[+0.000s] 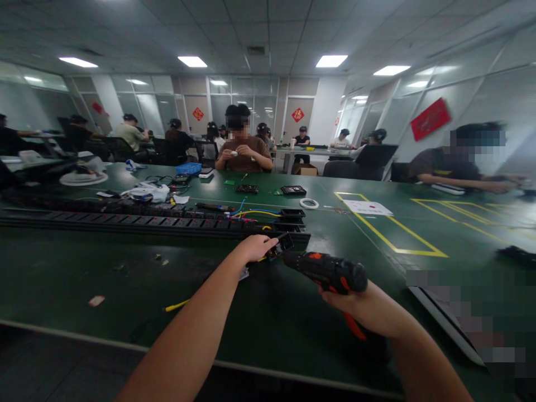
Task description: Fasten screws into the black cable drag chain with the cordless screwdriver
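Note:
My right hand (349, 298) is wrapped round the grip of a black and orange cordless drill (326, 269). The drill's nose points left, close to a small black frame-like housing (285, 243). My left hand (255, 247) grips that housing, fingers partly hidden behind it. Whether the drill tip touches the housing I cannot tell. Just behind my left hand lies a long black power strip (180, 223) with a row of sockets. Blue, yellow and red wires (255, 212) run from it toward more black housings (292, 214). A yellow cable (178, 305) lies beside my left forearm.
The green table (268, 335) carries a white tape roll (309, 204), black modules (293, 190), a blue bin (188, 168) and a paper sheet (368, 207). Across it sits a person (251, 151) handling a small white piece; another person (452, 162) works at the right.

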